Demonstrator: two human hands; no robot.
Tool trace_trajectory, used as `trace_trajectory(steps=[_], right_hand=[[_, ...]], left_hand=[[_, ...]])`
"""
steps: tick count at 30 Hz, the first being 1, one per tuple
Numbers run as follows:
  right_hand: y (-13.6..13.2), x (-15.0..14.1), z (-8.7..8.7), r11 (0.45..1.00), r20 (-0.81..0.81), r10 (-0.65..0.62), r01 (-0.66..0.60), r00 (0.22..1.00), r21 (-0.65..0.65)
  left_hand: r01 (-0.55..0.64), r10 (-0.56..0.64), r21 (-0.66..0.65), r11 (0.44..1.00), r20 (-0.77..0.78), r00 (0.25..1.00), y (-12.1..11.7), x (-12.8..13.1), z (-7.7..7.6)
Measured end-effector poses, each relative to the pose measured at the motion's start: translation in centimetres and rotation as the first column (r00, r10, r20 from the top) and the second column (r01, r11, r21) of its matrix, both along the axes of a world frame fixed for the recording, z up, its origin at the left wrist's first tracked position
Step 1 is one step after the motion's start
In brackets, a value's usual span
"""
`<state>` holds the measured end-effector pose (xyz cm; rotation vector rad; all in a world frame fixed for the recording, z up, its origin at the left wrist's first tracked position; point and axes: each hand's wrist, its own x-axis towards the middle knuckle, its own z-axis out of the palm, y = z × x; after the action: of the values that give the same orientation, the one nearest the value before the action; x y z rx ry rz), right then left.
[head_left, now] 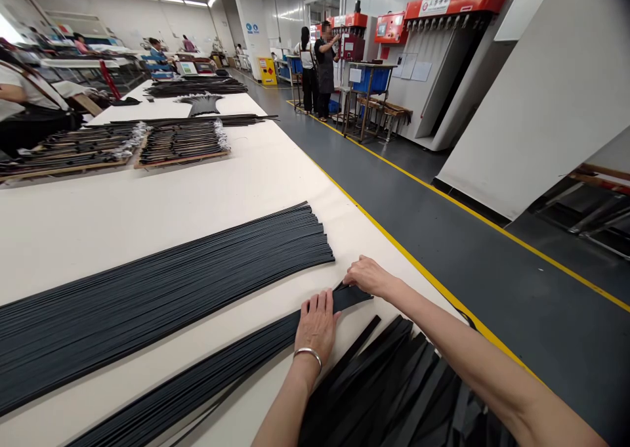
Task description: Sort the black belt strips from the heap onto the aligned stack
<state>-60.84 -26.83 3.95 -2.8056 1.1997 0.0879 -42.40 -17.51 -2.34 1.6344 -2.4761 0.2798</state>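
My left hand, a silver bangle on its wrist, lies flat and open on a narrow row of black strips near its right end. My right hand rests at the very tip of that row, fingers curled down onto the strip ends. A wide, neatly laid band of black strips stretches across the white table just beyond. A loose heap of black strips lies under my right forearm at the table's near edge.
Wooden trays of dark strips sit further up the table, with more piles behind. A seated person's arm shows at far left. Two people stand by red machines across the grey aisle, which is edged by a yellow line.
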Motion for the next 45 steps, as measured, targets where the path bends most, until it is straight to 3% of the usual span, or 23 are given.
trace_trajectory(steps=[9,16,22,26,31,35,37,40,45], right_hand=[[0.1,-0.5,-1.0,0.999,0.072,0.005,-0.008,0.997,0.046],[0.3,-3.2,-2.5,0.982,0.221,-0.189,0.18,0.957,0.06],[0.7,-4.0,-3.6,0.944,0.409,-0.329,0.306,0.851,0.122],[2.7,-5.0,-4.0,0.903,0.523,-0.424,0.388,0.739,0.185],[6.5,-5.1,-4.5,0.888,0.601,-0.457,0.377,0.656,0.264],[7.4,-4.2,-4.7,0.875,0.66,-0.477,0.379,0.581,0.3],[7.3,-3.9,-4.5,0.881,0.638,-0.468,0.385,0.611,0.277],[6.7,-4.0,-3.9,0.909,0.516,-0.41,0.384,0.752,0.162],[4.3,-4.1,-2.7,0.961,0.313,-0.276,0.27,0.909,0.063]], left_hand=[[0.014,-0.014,-0.015,1.0,0.008,1.0,-0.2,0.1,0.0],[0.018,-0.018,-0.018,1.0,0.009,1.0,-0.4,0.2,-0.2],[0.014,-0.014,-0.016,1.0,0.021,1.0,-0.2,0.1,0.3],[0.012,-0.012,-0.011,1.0,0.013,1.0,-0.2,0.1,0.3],[0.017,-0.017,-0.009,1.0,-0.016,1.0,-0.2,0.1,0.3],[0.016,-0.016,-0.008,1.0,-0.011,1.0,-0.1,0.0,0.5],[0.015,-0.015,-0.009,1.0,-0.003,1.0,-0.2,0.0,0.5],[0.012,-0.012,-0.011,1.0,-0.002,1.0,-0.2,0.0,0.4],[0.017,-0.017,-0.015,1.0,-0.005,1.0,-0.3,0.0,0.2]])
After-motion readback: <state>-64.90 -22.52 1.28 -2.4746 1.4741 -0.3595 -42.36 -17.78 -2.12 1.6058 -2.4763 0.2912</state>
